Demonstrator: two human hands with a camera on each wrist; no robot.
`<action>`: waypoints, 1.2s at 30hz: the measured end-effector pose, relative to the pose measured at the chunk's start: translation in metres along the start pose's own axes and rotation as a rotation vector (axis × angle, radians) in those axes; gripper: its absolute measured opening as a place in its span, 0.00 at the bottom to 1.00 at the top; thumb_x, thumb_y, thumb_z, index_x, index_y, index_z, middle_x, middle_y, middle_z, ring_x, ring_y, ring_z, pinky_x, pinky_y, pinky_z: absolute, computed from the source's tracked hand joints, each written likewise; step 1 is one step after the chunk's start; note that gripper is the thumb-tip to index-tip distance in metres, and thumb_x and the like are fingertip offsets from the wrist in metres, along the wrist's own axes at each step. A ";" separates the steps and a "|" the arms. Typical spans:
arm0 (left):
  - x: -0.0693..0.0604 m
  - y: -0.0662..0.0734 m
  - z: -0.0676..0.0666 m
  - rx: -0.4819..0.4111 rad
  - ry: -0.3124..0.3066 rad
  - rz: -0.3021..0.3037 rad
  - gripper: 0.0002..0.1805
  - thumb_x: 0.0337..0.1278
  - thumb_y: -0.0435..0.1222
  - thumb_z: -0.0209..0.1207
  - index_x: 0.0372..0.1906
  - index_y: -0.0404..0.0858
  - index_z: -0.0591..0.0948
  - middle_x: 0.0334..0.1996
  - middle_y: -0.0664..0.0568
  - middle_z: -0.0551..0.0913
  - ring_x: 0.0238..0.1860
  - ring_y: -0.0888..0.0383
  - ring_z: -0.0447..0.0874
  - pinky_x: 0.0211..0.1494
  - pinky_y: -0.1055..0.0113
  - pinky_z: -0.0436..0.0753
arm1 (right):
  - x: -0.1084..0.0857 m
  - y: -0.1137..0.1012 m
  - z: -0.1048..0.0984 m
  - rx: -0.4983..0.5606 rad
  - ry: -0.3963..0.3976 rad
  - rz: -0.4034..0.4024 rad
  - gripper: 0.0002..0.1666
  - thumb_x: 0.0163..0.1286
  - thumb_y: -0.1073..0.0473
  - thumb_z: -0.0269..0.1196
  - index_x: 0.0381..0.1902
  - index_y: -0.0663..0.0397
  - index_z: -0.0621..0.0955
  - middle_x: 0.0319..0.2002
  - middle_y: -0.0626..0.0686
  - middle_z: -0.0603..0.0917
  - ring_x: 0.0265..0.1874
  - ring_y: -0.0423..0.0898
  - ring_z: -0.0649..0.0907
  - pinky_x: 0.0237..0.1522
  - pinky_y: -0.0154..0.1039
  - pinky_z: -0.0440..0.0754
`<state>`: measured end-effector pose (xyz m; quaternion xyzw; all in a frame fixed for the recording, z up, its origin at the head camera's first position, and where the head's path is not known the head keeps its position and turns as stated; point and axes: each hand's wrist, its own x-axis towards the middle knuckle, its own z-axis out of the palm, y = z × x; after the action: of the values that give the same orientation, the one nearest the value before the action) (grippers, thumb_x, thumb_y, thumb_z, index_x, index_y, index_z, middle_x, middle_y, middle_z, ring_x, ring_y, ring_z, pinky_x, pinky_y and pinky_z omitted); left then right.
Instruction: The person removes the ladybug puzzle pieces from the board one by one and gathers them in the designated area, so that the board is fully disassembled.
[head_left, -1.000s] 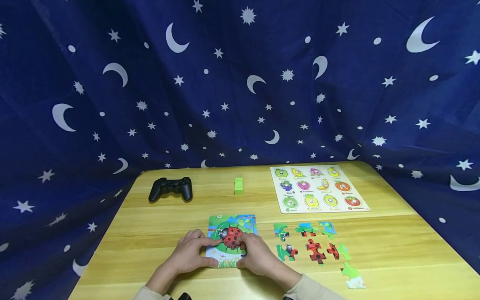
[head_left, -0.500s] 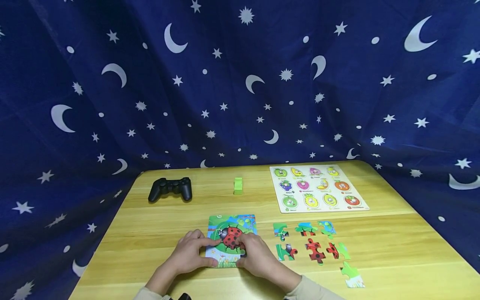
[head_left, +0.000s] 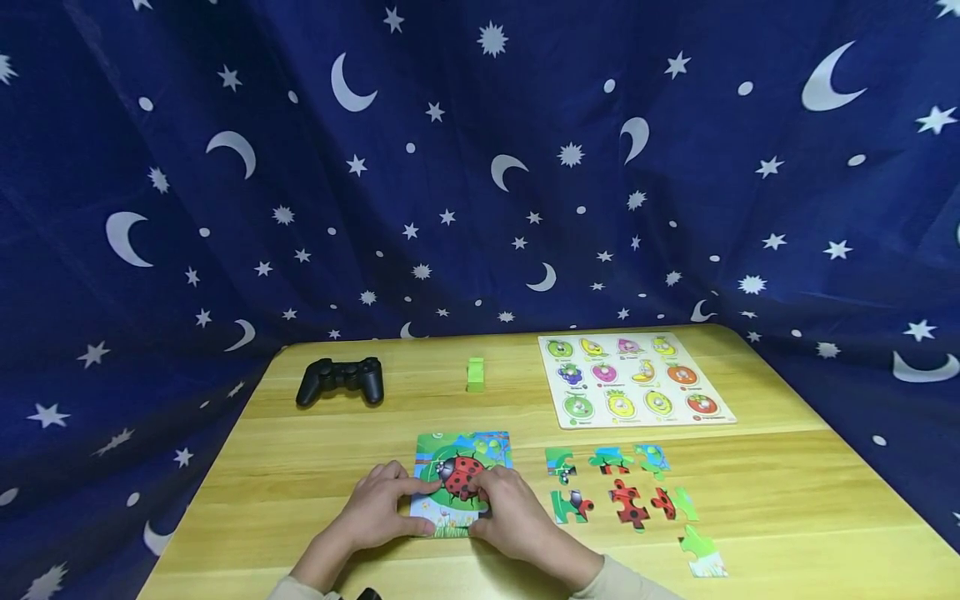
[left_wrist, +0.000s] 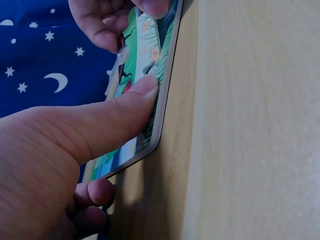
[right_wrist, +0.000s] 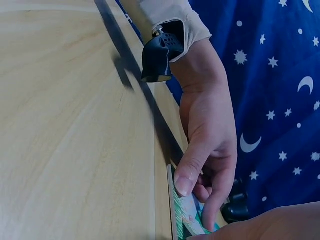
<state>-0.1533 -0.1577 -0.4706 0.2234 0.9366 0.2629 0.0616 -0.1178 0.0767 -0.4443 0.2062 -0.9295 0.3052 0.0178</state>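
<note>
A square ladybug puzzle (head_left: 425, 450) lies on the wooden table in front of me. At its near left side is my left hand (head_left: 378, 510), index finger and thumb spread out straight and touching the picture. From the near right side my right hand (head_left: 517, 517) pinches a flower-printed puzzle piece (left_wrist: 144, 37) between thumb and index finger. In the left wrist view this piece sits slightly raised and tilted over the grass strip at the near edge. The right wrist view shows the right thumb (right_wrist: 187, 175) at that edge, its other fingers curled. The right hand covers the puzzle's lower right corner.
Several loose ladybug pieces (head_left: 628, 504) lie to the right. Behind them is a white fruit puzzle board (head_left: 555, 412). A small green block (head_left: 476, 375) and a black game controller (head_left: 340, 381) stand toward the back. A starry blue curtain (head_left: 450, 192) hangs behind the table.
The head view has shifted slightly. The right hand has edged a little to the left over the puzzle; the left hand keeps its place, and the loose pieces lie as before.
</note>
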 end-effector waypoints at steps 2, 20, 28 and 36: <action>0.000 0.000 0.000 0.001 -0.002 -0.001 0.32 0.38 0.63 0.70 0.55 0.60 0.84 0.30 0.60 0.65 0.32 0.63 0.57 0.37 0.68 0.57 | 0.000 0.000 0.000 0.001 0.003 -0.003 0.26 0.42 0.63 0.78 0.42 0.61 0.84 0.31 0.47 0.78 0.34 0.40 0.74 0.40 0.37 0.75; -0.001 0.001 0.000 -0.016 0.001 0.000 0.32 0.39 0.62 0.70 0.56 0.60 0.84 0.30 0.60 0.65 0.32 0.63 0.57 0.37 0.68 0.57 | -0.004 0.001 0.000 0.040 0.005 0.017 0.20 0.40 0.62 0.77 0.35 0.55 0.84 0.25 0.44 0.74 0.28 0.35 0.69 0.32 0.31 0.68; -0.001 -0.001 0.002 -0.008 0.011 0.003 0.32 0.38 0.63 0.69 0.56 0.61 0.84 0.30 0.60 0.65 0.33 0.63 0.57 0.38 0.67 0.56 | -0.009 0.002 -0.010 0.143 -0.035 0.043 0.22 0.44 0.61 0.77 0.40 0.55 0.85 0.27 0.43 0.74 0.28 0.34 0.69 0.32 0.30 0.68; -0.001 -0.002 0.002 -0.017 -0.001 0.003 0.32 0.40 0.61 0.70 0.57 0.60 0.83 0.30 0.60 0.64 0.33 0.62 0.57 0.38 0.66 0.56 | -0.037 0.031 -0.049 0.239 -0.002 0.118 0.19 0.49 0.56 0.77 0.39 0.50 0.83 0.30 0.45 0.74 0.28 0.35 0.70 0.32 0.30 0.69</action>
<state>-0.1530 -0.1584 -0.4733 0.2242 0.9339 0.2710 0.0638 -0.1012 0.1414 -0.4276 0.1521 -0.8971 0.4140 -0.0257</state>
